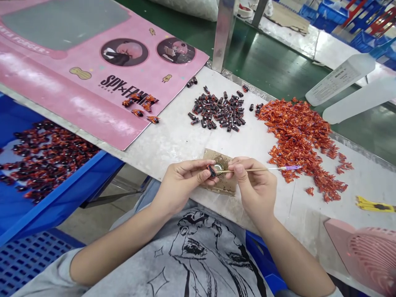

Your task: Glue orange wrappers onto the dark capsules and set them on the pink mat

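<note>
My left hand (pixel 182 181) pinches a small black and red plastic piece (pixel 211 170) between thumb and fingertips. With thumb and fingers my right hand (pixel 255 187) grips a thin wooden stick (pixel 252 170), its left tip close to the piece; whether they touch I cannot tell. A thin brush with a purple end (pixel 291 168) extends past the right hand, in line with the stick. Under both hands lies a stained cardboard square (pixel 221 187), with a small round clear dish (pixel 218 168) on it, partly hidden. Behind it are several loose black pieces (pixel 218 109).
A heap of orange-red pieces (pixel 297 136) covers the right side of the white table (pixel 161 144). Several finished-looking pieces (pixel 145 103) lie on a pink printed sheet (pixel 86 86). A blue bin (pixel 62 194) at left holds many more. A yellow cutter (pixel 374 204) and pink fan (pixel 368 251) are at right.
</note>
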A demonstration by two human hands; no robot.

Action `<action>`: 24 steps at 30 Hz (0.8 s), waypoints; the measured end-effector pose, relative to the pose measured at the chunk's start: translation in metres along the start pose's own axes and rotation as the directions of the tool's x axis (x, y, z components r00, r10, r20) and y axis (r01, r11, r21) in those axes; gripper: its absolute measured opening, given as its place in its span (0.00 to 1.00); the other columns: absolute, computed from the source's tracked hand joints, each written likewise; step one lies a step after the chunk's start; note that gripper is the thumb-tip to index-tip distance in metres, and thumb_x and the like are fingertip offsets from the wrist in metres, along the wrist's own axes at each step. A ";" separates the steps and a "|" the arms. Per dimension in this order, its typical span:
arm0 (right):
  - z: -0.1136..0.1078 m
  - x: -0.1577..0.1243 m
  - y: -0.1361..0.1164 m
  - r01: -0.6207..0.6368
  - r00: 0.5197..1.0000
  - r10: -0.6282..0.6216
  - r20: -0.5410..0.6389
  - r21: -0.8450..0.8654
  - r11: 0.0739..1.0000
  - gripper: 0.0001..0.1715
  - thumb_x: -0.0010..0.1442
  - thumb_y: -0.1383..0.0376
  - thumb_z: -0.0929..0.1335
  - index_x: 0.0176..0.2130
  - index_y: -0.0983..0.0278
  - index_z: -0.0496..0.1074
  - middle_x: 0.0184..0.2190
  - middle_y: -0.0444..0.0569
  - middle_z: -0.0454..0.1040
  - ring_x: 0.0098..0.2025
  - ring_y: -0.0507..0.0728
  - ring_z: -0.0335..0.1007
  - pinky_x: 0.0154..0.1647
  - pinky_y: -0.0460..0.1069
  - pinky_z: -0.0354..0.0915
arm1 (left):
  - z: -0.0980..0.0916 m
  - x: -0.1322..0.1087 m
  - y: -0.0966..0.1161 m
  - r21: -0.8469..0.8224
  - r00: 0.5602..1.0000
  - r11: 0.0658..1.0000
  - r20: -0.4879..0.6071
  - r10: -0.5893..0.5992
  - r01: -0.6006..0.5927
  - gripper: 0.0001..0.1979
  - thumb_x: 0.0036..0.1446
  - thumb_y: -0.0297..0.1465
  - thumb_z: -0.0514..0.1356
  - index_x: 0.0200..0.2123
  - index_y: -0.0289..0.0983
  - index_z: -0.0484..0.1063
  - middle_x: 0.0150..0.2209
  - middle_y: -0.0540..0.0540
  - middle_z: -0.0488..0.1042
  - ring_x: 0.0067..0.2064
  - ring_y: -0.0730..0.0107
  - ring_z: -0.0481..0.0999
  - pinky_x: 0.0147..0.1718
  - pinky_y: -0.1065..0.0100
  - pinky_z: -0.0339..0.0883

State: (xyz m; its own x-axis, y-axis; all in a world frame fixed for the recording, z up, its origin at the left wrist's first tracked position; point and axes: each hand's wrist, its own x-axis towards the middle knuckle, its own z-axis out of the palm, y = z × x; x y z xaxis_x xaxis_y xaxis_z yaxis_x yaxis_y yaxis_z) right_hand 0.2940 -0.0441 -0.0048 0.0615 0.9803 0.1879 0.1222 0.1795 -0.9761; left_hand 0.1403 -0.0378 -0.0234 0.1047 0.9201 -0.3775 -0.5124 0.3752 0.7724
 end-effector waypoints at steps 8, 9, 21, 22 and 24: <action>-0.004 0.003 -0.004 0.315 0.930 -0.254 0.266 -0.221 0.923 0.10 0.66 0.68 0.64 0.32 0.59 0.71 0.28 0.47 0.77 0.38 0.58 0.73 0.42 0.54 0.69 | -0.004 0.000 -0.002 0.094 0.999 0.995 -0.006 0.045 -0.045 0.15 0.34 0.35 0.79 0.28 0.38 0.84 0.27 0.46 0.83 0.25 0.68 0.80 0.28 0.69 0.78; -0.006 0.005 -0.005 0.377 0.896 -0.297 0.329 -0.216 0.900 0.10 0.67 0.69 0.64 0.33 0.59 0.71 0.29 0.47 0.77 0.38 0.58 0.73 0.43 0.55 0.68 | -0.005 0.001 -0.002 0.112 0.999 0.993 0.000 0.049 -0.049 0.14 0.35 0.34 0.79 0.29 0.38 0.84 0.26 0.46 0.83 0.26 0.68 0.80 0.29 0.68 0.78; -0.017 0.018 0.018 0.262 0.926 -0.090 0.367 -0.453 0.852 0.11 0.66 0.67 0.62 0.31 0.61 0.69 0.30 0.50 0.76 0.35 0.58 0.71 0.39 0.52 0.66 | -0.017 0.004 -0.001 0.253 0.988 0.958 -0.045 0.151 -0.135 0.11 0.40 0.32 0.76 0.31 0.39 0.84 0.30 0.47 0.85 0.28 0.69 0.82 0.33 0.69 0.80; -0.016 0.018 0.020 0.214 0.936 -0.046 0.348 -0.462 0.861 0.11 0.65 0.67 0.62 0.31 0.61 0.69 0.29 0.49 0.76 0.34 0.57 0.71 0.37 0.51 0.66 | -0.017 0.004 -0.001 0.278 0.987 0.951 -0.048 0.156 -0.137 0.11 0.41 0.32 0.76 0.31 0.39 0.84 0.30 0.47 0.85 0.28 0.68 0.82 0.33 0.69 0.80; -0.014 0.017 0.020 0.092 0.949 0.063 0.310 -0.461 0.882 0.12 0.64 0.67 0.62 0.29 0.61 0.69 0.27 0.48 0.76 0.30 0.56 0.71 0.34 0.49 0.65 | -0.018 0.004 -0.001 0.335 0.986 0.932 -0.051 0.162 -0.135 0.10 0.41 0.31 0.75 0.31 0.39 0.85 0.31 0.46 0.85 0.29 0.67 0.83 0.33 0.69 0.79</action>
State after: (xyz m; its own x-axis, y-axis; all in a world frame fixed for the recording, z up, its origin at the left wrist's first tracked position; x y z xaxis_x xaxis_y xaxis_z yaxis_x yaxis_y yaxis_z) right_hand 0.3119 -0.0249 -0.0194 -0.2406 0.9670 0.0836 0.5704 0.2106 -0.7939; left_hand 0.1260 -0.0359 -0.0347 -0.0232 0.9616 -0.2734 -0.2061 0.2630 0.9425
